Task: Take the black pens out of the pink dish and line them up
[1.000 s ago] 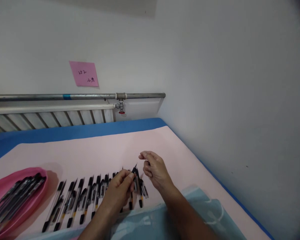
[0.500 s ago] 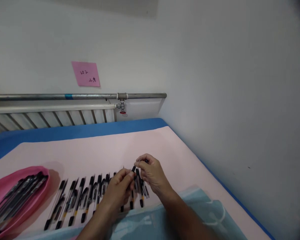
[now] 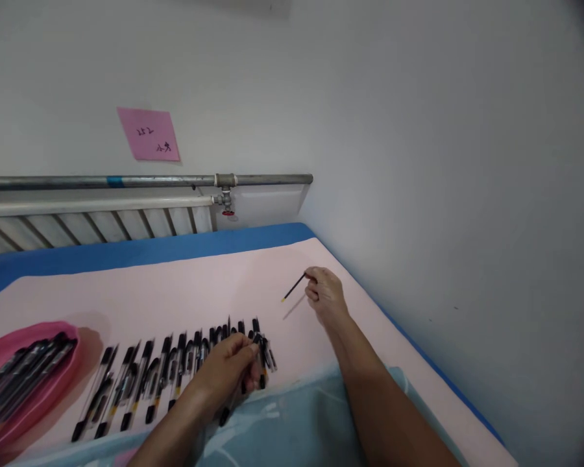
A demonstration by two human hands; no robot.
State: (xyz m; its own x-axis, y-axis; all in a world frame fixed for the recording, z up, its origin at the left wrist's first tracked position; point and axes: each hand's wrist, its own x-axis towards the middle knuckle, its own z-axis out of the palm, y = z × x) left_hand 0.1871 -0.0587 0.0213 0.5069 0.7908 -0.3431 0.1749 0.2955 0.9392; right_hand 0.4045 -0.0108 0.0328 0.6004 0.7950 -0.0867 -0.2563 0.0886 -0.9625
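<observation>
My right hand is raised over the pink sheet and pinches a thin dark pen refill by one end. The refill slants down to the left, with a yellowish tip at its free end. My left hand is closed round a pen barrel, whose black lower end sticks out below the fingers. A row of pens with clear barrels and black ends lies on the sheet to the left of and behind my left hand. Small black caps and other pen parts lie among them, partly hidden by that hand.
At the left stands a pink container full of dark pens. A light blue cloth covers the near edge. Beyond the pink sheet run a blue border, a radiator and a pipe. A wall rises at the right.
My right hand has moved away from my left hand, to the right and up, drawing the refill clear of the pen. The left hand has stayed near the row. The view has shifted slightly.
</observation>
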